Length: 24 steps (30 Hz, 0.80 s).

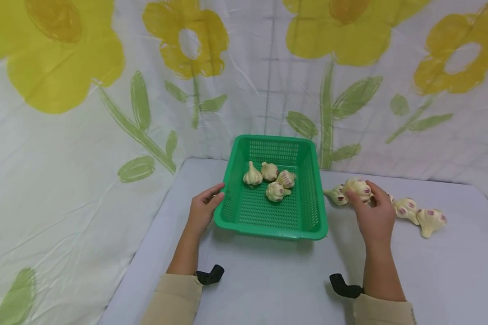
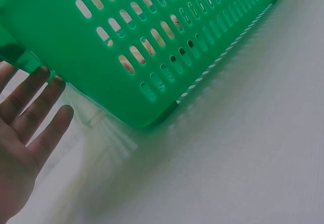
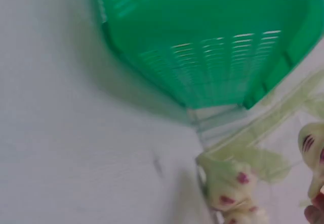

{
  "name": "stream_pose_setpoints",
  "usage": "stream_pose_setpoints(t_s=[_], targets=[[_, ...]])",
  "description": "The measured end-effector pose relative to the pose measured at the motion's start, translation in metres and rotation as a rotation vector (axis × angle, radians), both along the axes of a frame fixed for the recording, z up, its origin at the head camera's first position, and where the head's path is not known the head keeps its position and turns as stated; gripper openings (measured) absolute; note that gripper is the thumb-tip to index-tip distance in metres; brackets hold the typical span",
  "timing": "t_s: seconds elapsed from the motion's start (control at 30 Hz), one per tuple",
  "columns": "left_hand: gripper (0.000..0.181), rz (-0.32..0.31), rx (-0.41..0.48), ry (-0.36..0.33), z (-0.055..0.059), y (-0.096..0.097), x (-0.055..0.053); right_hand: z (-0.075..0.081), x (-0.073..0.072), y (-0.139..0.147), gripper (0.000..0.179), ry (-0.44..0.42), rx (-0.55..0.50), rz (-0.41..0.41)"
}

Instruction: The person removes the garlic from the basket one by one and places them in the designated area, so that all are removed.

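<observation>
A green plastic basket (image 1: 268, 231) stands on the table with several garlic bulbs (image 1: 252, 175) inside. My left hand (image 1: 201, 210) touches the basket's left rim; in the left wrist view its fingers (image 2: 38, 102) are straight and spread against the basket's outer wall. To the right of the basket, my right hand (image 1: 376, 221) holds a garlic bulb (image 1: 358, 189) between thumb and fingers, above the table. In the right wrist view only part of this bulb (image 3: 310, 148) and some fingertips (image 3: 312, 214) show at the edge.
More garlic bulbs lie in a row right of the basket, one at its left end (image 1: 338, 195) and others on the right (image 1: 430, 220). My right hand hides the row's middle. A flower-printed cloth (image 1: 248, 104) hangs behind the white table (image 1: 268, 280).
</observation>
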State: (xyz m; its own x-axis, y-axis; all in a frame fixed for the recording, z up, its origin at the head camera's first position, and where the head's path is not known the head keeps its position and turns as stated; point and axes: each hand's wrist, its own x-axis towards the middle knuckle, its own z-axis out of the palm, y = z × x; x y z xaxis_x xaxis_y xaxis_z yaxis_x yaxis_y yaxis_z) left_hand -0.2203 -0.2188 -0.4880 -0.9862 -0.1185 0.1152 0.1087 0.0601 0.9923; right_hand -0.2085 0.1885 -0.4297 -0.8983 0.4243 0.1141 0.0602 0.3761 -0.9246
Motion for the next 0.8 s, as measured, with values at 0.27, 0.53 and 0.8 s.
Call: stream_pose_setpoints(t_s=[0.27, 0.53, 0.8], targets=[[0.038, 0.014, 0.005, 0.044, -0.002, 0.002, 0.0, -0.031, -0.002, 0.001, 0.083, -0.21, 0.154, 0.079], [0.038, -0.015, 0.013, -0.013, 0.001, 0.001, -0.001, -0.044, -0.004, 0.004, 0.09, -0.343, 0.269, 0.166], [0.039, -0.02, -0.001, -0.027, 0.028, 0.007, 0.014, -0.052, -0.01, 0.005, 0.073, -0.349, 0.356, 0.221]])
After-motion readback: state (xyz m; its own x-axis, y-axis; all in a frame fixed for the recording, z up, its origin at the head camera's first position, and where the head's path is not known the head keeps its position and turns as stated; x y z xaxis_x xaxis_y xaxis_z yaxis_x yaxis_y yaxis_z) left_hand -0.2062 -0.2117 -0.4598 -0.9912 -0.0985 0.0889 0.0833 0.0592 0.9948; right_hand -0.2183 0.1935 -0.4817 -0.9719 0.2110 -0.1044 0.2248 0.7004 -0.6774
